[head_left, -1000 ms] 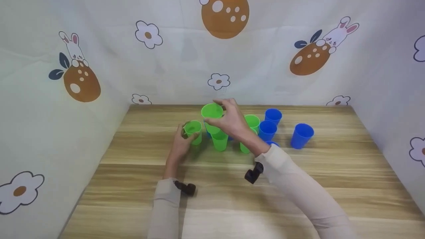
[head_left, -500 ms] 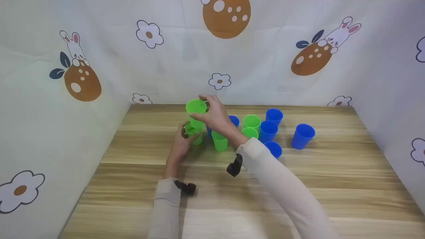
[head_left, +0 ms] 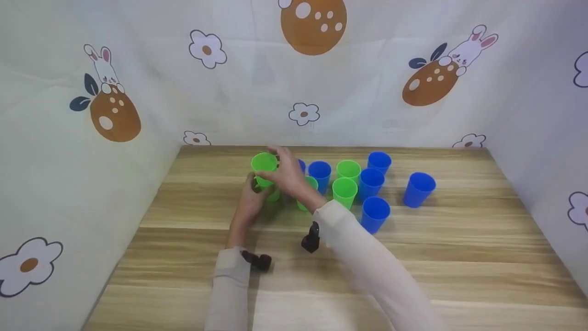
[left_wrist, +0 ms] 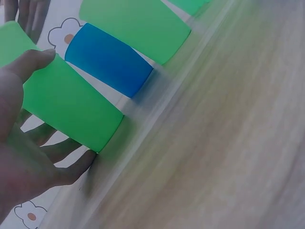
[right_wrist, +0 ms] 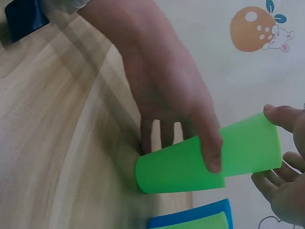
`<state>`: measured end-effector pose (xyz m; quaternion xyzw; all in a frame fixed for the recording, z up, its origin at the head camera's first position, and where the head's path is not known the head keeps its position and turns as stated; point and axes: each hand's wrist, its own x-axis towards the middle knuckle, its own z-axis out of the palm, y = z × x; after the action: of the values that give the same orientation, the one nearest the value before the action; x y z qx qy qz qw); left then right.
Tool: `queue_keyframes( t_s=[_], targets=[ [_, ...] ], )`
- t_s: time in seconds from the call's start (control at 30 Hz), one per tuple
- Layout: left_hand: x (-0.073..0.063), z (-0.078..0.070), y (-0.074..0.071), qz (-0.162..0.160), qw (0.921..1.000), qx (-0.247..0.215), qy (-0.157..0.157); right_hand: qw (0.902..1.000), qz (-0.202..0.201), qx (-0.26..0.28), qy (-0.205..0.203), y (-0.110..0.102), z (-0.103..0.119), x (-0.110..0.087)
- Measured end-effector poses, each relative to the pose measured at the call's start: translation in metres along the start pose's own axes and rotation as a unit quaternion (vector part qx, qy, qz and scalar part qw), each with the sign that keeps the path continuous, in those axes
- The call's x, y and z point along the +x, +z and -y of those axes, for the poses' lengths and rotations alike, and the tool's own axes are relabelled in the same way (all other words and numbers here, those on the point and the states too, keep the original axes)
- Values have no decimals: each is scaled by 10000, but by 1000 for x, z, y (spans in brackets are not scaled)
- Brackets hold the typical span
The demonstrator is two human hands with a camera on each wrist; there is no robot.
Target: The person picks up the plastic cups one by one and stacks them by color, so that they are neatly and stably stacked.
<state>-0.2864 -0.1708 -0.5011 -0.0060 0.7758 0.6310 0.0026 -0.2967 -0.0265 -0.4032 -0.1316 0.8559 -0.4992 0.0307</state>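
My left hand [head_left: 251,202] grips a green cup [left_wrist: 78,105] standing upright on the table, thumb on one side and fingers on the other. Above it, my right hand [head_left: 290,175] holds a second green cup [right_wrist: 252,145] near its rim. That second cup's lower part sits inside the cup in my left hand, as the right wrist view shows. To the right stand a green cup [head_left: 307,202], partly hidden by my right wrist, and a blue cup [head_left: 320,174]. Another blue cup [head_left: 301,166] shows behind my right hand, mostly covered.
Further right are two green cups [head_left: 344,191] and several blue cups [head_left: 375,214], all upright. One blue cup [head_left: 419,189] stands apart at the far right. Patterned cloth [head_left: 248,82] walls the back and sides of the wooden table [head_left: 183,262].
My right hand has carried its green cup leftward, over the cup in my left hand, then lowered it into that one. The left hand has stayed in place.
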Motion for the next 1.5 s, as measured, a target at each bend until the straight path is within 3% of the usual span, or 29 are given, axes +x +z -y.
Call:
queue_keyframes(
  t_s=[0.3, 0.5, 0.67, 1.07, 1.23, 1.5],
  targets=[
    [1, 1, 1, -29, 9997, -23, 228, 9996, -40, 62, 283, 12, -20, -1],
    [0, 2, 0, 58, 9990, -141, 420, 9996, -14, 62, 266, 4, -26, -6],
    [-1, 2, 0, 75, 9992, -139, 355, 9998, -31, 63, 184, -16, -23, -17],
    [-1, 2, 1, -79, 9998, 141, 95, 9968, -198, 580, -517, -75, -15, -56],
    [-2, 0, 1, -105, 9999, 112, -7, 9974, -282, 419, -515, -97, -21, -71],
    [1, 2, 2, 10, 9999, -44, 132, 9949, -732, 94, -687, -119, -41, -89]
  ],
)
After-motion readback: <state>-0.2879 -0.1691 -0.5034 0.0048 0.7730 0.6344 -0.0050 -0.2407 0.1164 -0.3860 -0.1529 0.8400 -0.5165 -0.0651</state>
